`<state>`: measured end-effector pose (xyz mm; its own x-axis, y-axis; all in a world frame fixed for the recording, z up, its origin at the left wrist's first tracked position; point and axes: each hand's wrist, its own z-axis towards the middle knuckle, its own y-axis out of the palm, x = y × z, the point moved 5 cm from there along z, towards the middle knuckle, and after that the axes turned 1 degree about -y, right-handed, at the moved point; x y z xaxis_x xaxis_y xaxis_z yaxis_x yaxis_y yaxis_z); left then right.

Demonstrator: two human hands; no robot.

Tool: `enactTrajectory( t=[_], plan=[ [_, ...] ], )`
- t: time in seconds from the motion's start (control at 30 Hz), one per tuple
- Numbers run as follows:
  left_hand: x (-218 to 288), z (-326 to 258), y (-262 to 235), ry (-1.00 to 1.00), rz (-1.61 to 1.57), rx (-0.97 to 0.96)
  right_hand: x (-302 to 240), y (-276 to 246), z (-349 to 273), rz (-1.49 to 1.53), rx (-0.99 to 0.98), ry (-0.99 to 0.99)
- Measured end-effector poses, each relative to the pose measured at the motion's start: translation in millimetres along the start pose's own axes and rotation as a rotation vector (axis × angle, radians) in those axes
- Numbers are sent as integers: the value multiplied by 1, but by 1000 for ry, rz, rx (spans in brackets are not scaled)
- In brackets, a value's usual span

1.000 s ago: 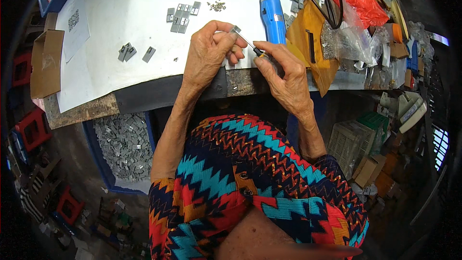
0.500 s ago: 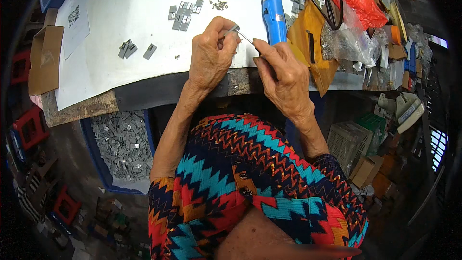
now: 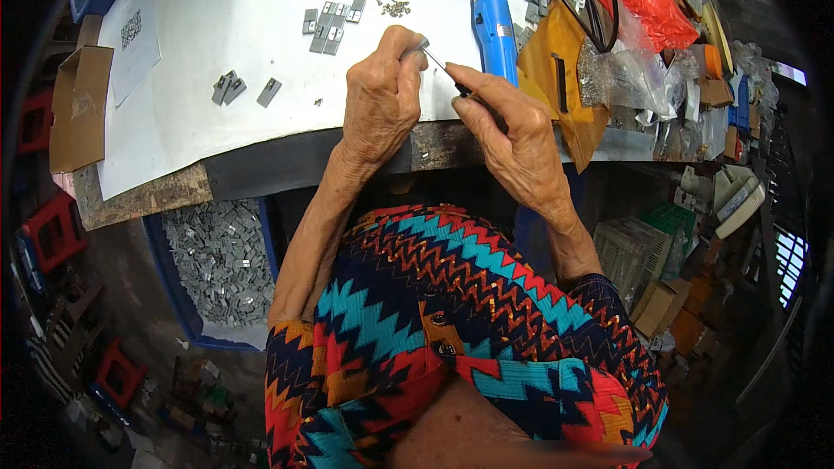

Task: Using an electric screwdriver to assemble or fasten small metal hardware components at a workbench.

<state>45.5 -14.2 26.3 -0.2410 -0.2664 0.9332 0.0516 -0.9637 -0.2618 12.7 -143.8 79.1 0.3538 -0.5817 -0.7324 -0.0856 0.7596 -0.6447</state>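
Observation:
Over the table's front edge, my left hand (image 3: 380, 100) is closed with a small grey piece (image 3: 422, 43) pinched at its fingertips, mostly hidden by the fingers. My right hand (image 3: 517, 135) grips a thin screwdriver (image 3: 437, 61) with a metal shaft and dark handle. Its tip meets or nearly meets the grey piece; the exact contact is too small to tell. Beyond my left hand lie a group of flat grey pieces (image 3: 327, 28) and a scatter of tiny brass-coloured parts (image 3: 397, 5). Further left, more grey pieces (image 3: 228, 88) lie near a single one (image 3: 269, 92).
A blue electric screwdriver (image 3: 494, 35) stands beyond my right hand, beside a brown envelope (image 3: 556, 61) and red plastic bag (image 3: 638, 0). An open cardboard box (image 3: 80, 108) sits at the table's left end. Below it, a blue bin (image 3: 171, 282) holds many grey pieces.
My right hand has shifted slightly down and right, showing more of the screwdriver's dark handle. My left fingers have turned, so less of the grey piece shows.

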Motion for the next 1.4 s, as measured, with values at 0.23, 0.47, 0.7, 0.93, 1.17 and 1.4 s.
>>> enactTrajectory(
  t=[0.23, 0.47, 0.7, 0.93, 1.17, 1.4],
  plan=[
    [5, 2, -1, -27, -52, -24, 11, -4, -3, 459, -126, 428],
    [2, 3, 1, 29, 39, -19, 20, 7, -7, 1001, -110, 666],
    [2, 2, 0, 54, 96, -3, 15, 8, -4, 249, -67, 274],
    [5, 2, 0, 126, 167, -8, -9, 8, -3, -301, -17, -38],
    [12, 5, 0, 146, 92, -20, 0, 1, -2, -117, 29, -9],
    [5, 7, 1, 143, 126, -43, 15, 2, -1, 431, -68, 434]
  ],
)
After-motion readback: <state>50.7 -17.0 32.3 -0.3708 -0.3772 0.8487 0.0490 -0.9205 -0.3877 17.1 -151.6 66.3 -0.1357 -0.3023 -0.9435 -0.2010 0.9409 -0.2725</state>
